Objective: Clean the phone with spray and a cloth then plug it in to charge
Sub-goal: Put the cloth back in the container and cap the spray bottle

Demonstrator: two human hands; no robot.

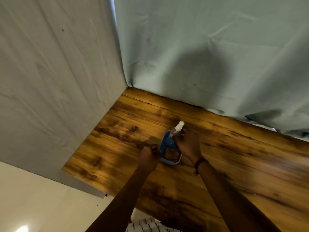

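surface: wooden table (234,156), dark streaky grain, tucked into a corner of grey-green cloth
on it: small blue tray (163,148), sits flat near the middle
in the tray: spray bottle (174,135) standing tilted, white cap

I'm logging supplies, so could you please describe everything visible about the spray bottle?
The spray bottle looks like clear plastic with a white pump top and blue liquid in its lower part. It leans with its top pointing away from the person, its base in a small blue container on the wooden table. The right hand grips its body.
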